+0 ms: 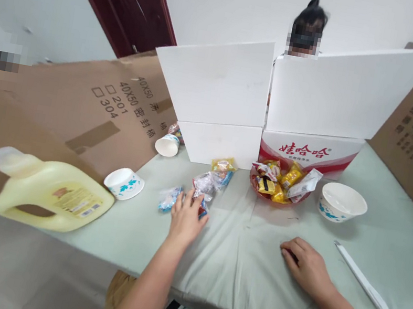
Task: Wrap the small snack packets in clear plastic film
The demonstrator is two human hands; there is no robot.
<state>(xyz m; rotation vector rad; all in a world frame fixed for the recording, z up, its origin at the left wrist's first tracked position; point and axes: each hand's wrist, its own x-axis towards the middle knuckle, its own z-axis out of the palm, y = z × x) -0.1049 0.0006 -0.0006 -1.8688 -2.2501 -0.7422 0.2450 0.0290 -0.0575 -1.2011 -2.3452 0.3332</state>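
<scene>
My left hand (185, 220) reaches over a loose cluster of small wrapped snacks, its fingers spread and touching a blue-and-red packet (203, 209) partly hidden beneath them. Beside the fingers lies a blue-and-white packet (169, 199). Farther back are a silvery clear-wrapped packet (204, 183) and a yellow packet (224, 164). My right hand (306, 267) rests on the table with its fingers curled in, and I see nothing held in it. A reddish bowl (278, 202) filled with wrapped snacks stands beyond that hand, in front of the box.
To the right are a white paper bowl (342, 204) and a white pen-like tool (362, 279). At left lie a yellow jug (58, 198) and two paper cups, one nearer (124, 184), one farther (167, 145). An open white box (311, 150) and brown cardboard (58, 112) border the table; a person sits behind.
</scene>
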